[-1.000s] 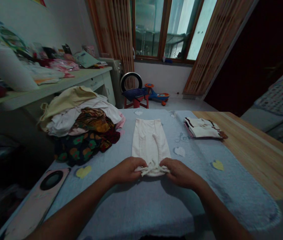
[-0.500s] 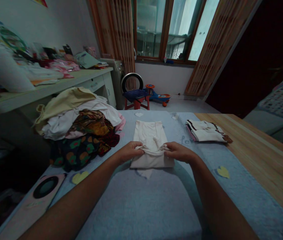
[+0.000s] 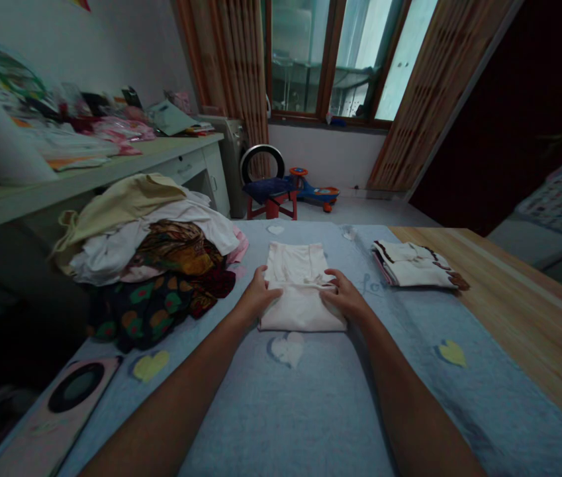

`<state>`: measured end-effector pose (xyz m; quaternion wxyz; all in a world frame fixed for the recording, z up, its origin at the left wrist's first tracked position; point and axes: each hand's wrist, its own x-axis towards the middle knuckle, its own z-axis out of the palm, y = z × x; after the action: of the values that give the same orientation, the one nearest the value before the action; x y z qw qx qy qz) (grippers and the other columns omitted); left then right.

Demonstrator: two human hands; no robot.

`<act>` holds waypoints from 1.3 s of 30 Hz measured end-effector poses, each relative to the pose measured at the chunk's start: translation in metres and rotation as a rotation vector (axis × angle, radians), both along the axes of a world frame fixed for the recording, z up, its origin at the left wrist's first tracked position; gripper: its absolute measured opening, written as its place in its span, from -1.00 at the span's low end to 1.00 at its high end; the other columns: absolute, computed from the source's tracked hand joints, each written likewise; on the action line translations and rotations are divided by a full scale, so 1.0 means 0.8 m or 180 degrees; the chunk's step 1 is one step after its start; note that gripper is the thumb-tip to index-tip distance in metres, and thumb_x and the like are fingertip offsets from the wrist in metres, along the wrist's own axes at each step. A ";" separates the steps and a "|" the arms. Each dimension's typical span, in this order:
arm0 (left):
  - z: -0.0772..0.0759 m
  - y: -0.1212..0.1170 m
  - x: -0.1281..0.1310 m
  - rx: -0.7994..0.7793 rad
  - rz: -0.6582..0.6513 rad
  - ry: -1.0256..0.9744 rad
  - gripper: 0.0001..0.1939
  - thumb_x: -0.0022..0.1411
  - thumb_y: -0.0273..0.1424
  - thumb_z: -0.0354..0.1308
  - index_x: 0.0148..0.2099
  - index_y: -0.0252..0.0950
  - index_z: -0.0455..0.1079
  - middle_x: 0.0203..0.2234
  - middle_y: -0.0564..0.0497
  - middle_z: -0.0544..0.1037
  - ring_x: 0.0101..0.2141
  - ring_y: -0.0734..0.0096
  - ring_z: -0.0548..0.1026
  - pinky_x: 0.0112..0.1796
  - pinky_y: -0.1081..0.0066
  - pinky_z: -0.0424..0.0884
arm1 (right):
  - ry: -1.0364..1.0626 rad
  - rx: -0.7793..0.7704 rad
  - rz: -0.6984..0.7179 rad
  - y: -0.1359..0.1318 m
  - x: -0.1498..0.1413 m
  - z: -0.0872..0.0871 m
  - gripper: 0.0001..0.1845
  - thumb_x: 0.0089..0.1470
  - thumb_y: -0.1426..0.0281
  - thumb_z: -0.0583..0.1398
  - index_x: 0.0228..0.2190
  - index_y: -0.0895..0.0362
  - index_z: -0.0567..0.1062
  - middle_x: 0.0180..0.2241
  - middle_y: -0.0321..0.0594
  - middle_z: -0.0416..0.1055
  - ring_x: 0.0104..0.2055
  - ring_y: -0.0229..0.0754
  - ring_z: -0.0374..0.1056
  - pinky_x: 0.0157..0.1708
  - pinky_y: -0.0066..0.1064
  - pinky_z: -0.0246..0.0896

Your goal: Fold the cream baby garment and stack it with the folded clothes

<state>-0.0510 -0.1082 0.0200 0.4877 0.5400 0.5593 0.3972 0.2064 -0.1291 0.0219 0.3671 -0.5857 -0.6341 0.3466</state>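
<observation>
A white folded garment (image 3: 303, 311) lies on the blue blanket in front of me, its near part folded over and a rumpled edge across its middle. My left hand (image 3: 257, 298) is at its left side, thumb on the cloth and forefinger stretched out apart from it. At the right side, my right hand (image 3: 346, 299) touches the fold with thumb and fingers spread. Neither hand pinches the cloth; some fingertips are hidden by the hands themselves.
A heap of clothes (image 3: 151, 245) lies to the left. Folded clothes (image 3: 414, 265) are stacked at the right near bare wood (image 3: 523, 305). A pink flat box (image 3: 62, 417) with a dark circle is at near left. Beyond stand a red stool (image 3: 271, 207) and a cluttered desk (image 3: 161, 156).
Both hands have let go of the gathered edge and spread their fingers. The folded-over part now lies flatter, and the hands sit at the garment's sides.
</observation>
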 end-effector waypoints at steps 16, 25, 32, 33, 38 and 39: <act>0.009 -0.026 0.009 0.1175 -0.0234 0.1696 -0.52 0.19 -0.48 0.06 0.17 -0.24 0.28 -0.07 -0.08 0.52 -0.07 0.20 0.47 0.01 0.26 0.35 | -0.0593 0.0647 -0.0774 -0.001 -0.011 -0.015 -0.41 0.00 0.28 0.15 0.09 0.15 0.27 -0.25 -0.19 0.43 -0.28 -0.14 0.37 -0.17 -0.30 0.26; 0.024 -0.052 0.034 0.2452 -0.0670 0.2578 -0.61 0.34 -0.48 -0.09 0.16 -0.26 0.33 0.13 -0.14 0.41 0.16 0.14 0.28 0.17 0.11 0.15 | -0.1698 0.1445 -0.0995 -0.008 -0.004 -0.001 -0.71 0.10 0.40 0.09 -0.14 0.19 0.44 -0.14 0.01 0.33 -0.04 0.03 0.24 0.05 -0.14 0.14; 0.010 -0.071 0.055 0.2388 -0.1683 0.2883 -0.46 0.38 -0.16 -0.05 0.31 -0.26 0.17 0.31 -0.11 0.19 0.32 0.17 0.04 0.28 0.10 -0.07 | -0.1529 0.1726 0.0240 -0.021 -0.022 0.019 -0.80 0.08 0.56 0.06 -0.31 0.13 0.44 -0.28 -0.13 0.37 -0.16 -0.09 0.27 -0.09 -0.31 0.20; 0.006 -0.070 0.055 0.2313 -0.1685 0.2934 -0.43 0.36 -0.13 -0.03 0.32 -0.26 0.14 0.32 -0.11 0.17 0.33 0.17 0.02 0.28 0.09 -0.09 | -0.1554 0.1709 0.0366 -0.023 -0.027 0.017 -0.79 0.08 0.57 0.06 -0.29 0.13 0.45 -0.25 -0.12 0.38 -0.14 -0.09 0.27 -0.07 -0.30 0.19; -0.005 -0.066 0.053 0.2160 -0.1746 0.2965 -0.34 0.34 -0.09 -0.01 0.38 -0.22 0.02 0.35 -0.10 0.10 0.35 0.17 -0.05 0.29 0.07 -0.14 | -0.1956 0.1337 0.0473 -0.023 -0.041 0.006 -0.75 0.14 0.57 0.06 -0.19 0.15 0.46 -0.15 -0.08 0.41 -0.06 -0.09 0.26 -0.01 -0.29 0.17; -0.006 -0.065 0.053 0.2135 -0.1757 0.2953 -0.34 0.34 -0.09 -0.02 0.39 -0.21 0.00 0.35 -0.09 0.09 0.35 0.17 -0.06 0.29 0.07 -0.15 | -0.2032 0.1280 0.0441 -0.023 -0.042 0.004 -0.76 0.15 0.56 0.07 -0.18 0.15 0.46 -0.15 -0.08 0.41 -0.06 -0.09 0.26 -0.01 -0.29 0.16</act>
<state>-0.0088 -0.1605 0.0154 0.0834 0.9036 0.3979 0.1352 0.1727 -0.1473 0.0253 0.2345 -0.5362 -0.8099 0.0394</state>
